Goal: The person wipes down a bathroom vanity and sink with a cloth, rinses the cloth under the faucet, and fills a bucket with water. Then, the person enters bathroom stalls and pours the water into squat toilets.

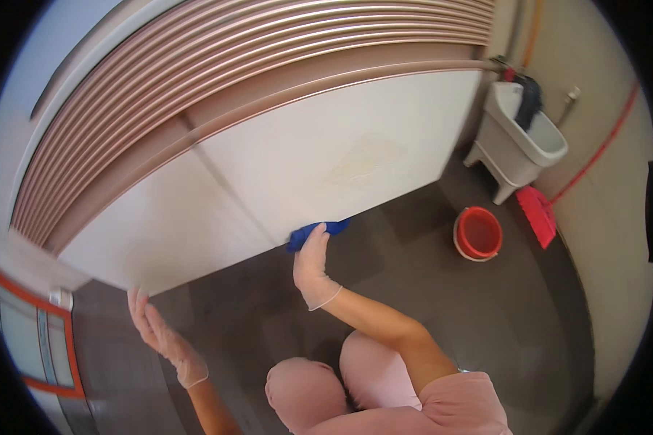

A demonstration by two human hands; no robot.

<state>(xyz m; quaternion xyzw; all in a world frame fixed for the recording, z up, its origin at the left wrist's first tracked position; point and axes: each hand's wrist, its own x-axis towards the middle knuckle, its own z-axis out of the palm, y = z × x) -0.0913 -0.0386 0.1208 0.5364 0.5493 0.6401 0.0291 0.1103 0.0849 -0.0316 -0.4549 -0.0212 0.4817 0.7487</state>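
My right hand (312,267), in a thin clear glove, presses a blue cloth (318,230) against the lower edge of a white wall panel (326,152). My left hand (159,333), also gloved, is flat with fingers apart and touches the bottom edge of the neighbouring white panel (159,225) further left. I am crouched, with my knees in pink trousers (341,384) below the hands.
A red bucket (477,233) stands on the dark tiled floor (428,304) to the right. Behind it are a white mop sink (519,138) with a dark mop head and a red broom (540,210) leaning on the wall. Ribbed pink slats (254,51) run above the panels.
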